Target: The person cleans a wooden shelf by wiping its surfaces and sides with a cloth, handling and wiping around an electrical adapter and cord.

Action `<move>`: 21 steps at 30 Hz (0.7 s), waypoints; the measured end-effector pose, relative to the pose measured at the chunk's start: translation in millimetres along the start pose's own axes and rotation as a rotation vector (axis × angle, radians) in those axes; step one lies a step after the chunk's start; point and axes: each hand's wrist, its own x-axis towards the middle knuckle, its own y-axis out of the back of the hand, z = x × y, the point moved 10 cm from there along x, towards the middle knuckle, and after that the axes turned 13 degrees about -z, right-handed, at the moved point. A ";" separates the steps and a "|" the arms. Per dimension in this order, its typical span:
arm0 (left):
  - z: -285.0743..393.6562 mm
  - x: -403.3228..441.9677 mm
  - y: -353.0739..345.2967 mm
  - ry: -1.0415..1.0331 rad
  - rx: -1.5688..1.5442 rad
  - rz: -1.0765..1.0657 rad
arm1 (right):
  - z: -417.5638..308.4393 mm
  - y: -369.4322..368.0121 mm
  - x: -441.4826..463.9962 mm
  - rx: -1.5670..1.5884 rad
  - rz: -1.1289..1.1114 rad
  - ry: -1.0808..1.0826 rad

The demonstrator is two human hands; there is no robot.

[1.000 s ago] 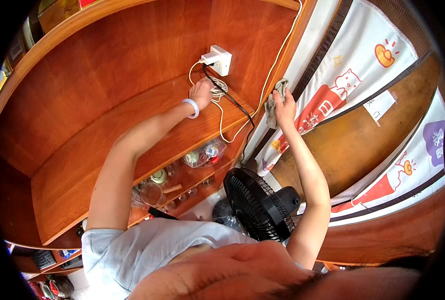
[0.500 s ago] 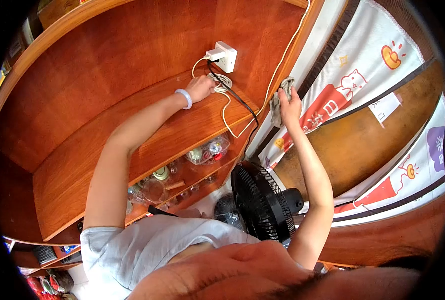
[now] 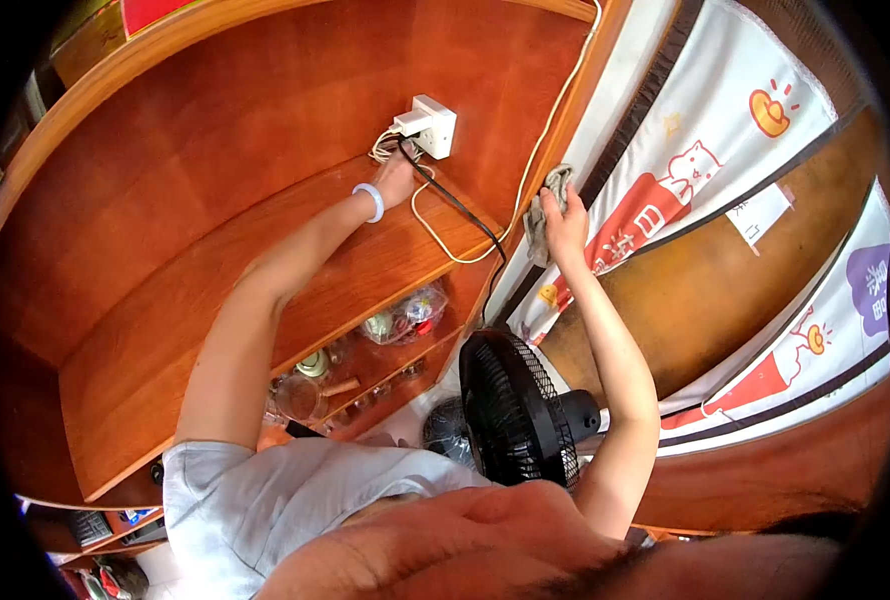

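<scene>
My left hand, with a pale bangle at the wrist, is closed on a coiled white cable, just below a white wall socket. A white plug sits in the socket. From beside it a black cable runs down across the wooden shelf and over its front edge. To the right, my right hand grips a crumpled grey cloth against the cabinet's side edge. My left fingertips are partly hidden behind the hand.
A black fan stands below, between my arms. On the lower shelf are jars and a clear plastic bag of items. At right hangs a printed curtain. A loose white cable stretch runs up the cabinet edge.
My left hand has lifted the white coil off the shelf, up towards the socket. My right hand and the cloth have shifted slightly down in the picture as the view moved.
</scene>
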 end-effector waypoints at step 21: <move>104.2 -55.2 -28.5 -0.157 0.001 -0.438 | 4.5 -5.4 5.8 0.061 -0.073 -0.003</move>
